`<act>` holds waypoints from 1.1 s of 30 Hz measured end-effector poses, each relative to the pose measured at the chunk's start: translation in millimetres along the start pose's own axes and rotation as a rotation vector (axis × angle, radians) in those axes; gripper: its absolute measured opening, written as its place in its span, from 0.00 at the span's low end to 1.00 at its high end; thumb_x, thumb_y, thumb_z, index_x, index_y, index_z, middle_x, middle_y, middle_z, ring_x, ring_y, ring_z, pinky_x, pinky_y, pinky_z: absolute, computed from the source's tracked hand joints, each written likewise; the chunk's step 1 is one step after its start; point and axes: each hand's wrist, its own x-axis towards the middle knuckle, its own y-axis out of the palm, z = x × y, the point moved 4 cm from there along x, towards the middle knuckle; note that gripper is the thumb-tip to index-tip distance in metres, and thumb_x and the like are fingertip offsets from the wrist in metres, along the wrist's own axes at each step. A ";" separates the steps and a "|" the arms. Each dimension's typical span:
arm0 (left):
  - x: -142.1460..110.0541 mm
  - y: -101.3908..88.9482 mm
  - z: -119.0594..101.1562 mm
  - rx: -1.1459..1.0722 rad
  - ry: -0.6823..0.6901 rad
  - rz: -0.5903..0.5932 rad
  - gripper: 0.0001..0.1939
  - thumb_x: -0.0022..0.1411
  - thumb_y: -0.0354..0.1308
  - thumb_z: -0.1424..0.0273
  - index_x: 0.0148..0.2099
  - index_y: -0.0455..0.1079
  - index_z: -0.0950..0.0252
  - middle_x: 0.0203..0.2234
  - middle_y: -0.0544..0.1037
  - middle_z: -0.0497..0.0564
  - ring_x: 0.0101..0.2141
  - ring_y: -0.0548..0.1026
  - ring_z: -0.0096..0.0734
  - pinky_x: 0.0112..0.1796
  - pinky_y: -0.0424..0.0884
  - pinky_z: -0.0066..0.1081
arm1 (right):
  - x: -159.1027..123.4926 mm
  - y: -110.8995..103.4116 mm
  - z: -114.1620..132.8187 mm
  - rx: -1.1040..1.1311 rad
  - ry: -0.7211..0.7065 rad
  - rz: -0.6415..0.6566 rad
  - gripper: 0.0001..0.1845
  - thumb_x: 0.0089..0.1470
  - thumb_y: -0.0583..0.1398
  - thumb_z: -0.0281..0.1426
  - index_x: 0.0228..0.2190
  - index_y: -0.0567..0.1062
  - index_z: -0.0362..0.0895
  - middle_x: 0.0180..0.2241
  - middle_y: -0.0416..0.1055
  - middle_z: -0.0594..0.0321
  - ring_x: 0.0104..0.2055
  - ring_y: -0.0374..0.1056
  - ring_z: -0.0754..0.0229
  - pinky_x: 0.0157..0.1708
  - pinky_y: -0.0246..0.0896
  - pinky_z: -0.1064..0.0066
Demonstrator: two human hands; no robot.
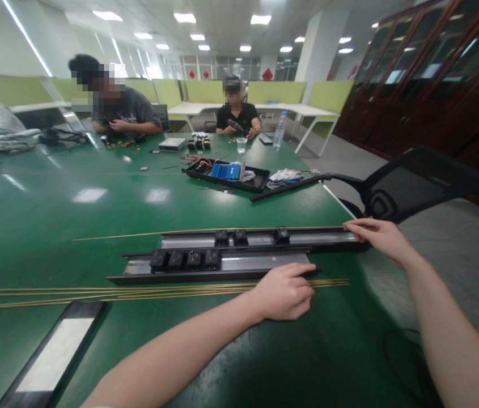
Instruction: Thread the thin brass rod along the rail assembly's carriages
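My right hand (378, 239) pinches the end of a thin brass-coloured rod (137, 235) above the right end of the far black rail (333, 237). That rod lies lengthwise along the rail's far edge and sticks out past its left end. Several square black blocks (240, 237) sit in the rail's silver channel. My left hand (285, 292) is at the right end of the near black rail (260, 263), one finger stretched along it and others curled. Its thumb is hard to make out. More black blocks (176, 259) stand in the near rail's left half.
Several loose brass rods (158, 293) lie in front of the near rail. A dark flat panel with a white face (58, 351) is at lower left. Farther back are a black tray (260, 180), gloves (285, 177), a bottle (279, 131) and seated people. A mesh chair (426, 181) stands right.
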 end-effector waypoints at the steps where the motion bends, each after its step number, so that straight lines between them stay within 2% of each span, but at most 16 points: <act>1: 0.0 0.1 0.0 0.000 -0.001 0.001 0.14 0.69 0.50 0.71 0.40 0.77 0.67 0.38 0.83 0.54 0.64 0.66 0.43 0.63 0.64 0.39 | -0.2 0.0 0.3 0.005 0.001 -0.004 0.33 0.36 0.71 0.54 0.35 0.84 0.40 0.23 0.72 0.60 0.26 0.62 0.61 0.29 0.56 0.66; 6: -0.3 1.6 0.3 -0.004 0.002 0.002 0.14 0.69 0.50 0.71 0.41 0.77 0.67 0.38 0.83 0.54 0.65 0.65 0.43 0.63 0.64 0.39 | -0.4 -1.2 -1.3 0.013 0.013 -0.019 0.34 0.35 0.71 0.54 0.36 0.84 0.39 0.23 0.72 0.60 0.26 0.62 0.61 0.28 0.56 0.67; 18: -1.0 1.6 0.4 -0.002 -0.003 0.005 0.13 0.69 0.50 0.71 0.41 0.77 0.67 0.39 0.83 0.54 0.65 0.65 0.42 0.64 0.63 0.38 | 2.8 -4.8 -8.6 0.012 0.023 -0.026 0.29 0.38 0.70 0.50 0.37 0.84 0.40 0.26 0.74 0.59 0.28 0.63 0.61 0.30 0.57 0.66; 33: -0.4 0.5 0.3 -0.009 0.005 0.000 0.13 0.68 0.51 0.71 0.40 0.77 0.68 0.38 0.83 0.54 0.64 0.65 0.43 0.63 0.64 0.39 | 1.3 -9.0 -10.2 0.037 0.050 -0.062 0.32 0.36 0.71 0.51 0.38 0.85 0.39 0.23 0.72 0.61 0.28 0.62 0.60 0.31 0.56 0.66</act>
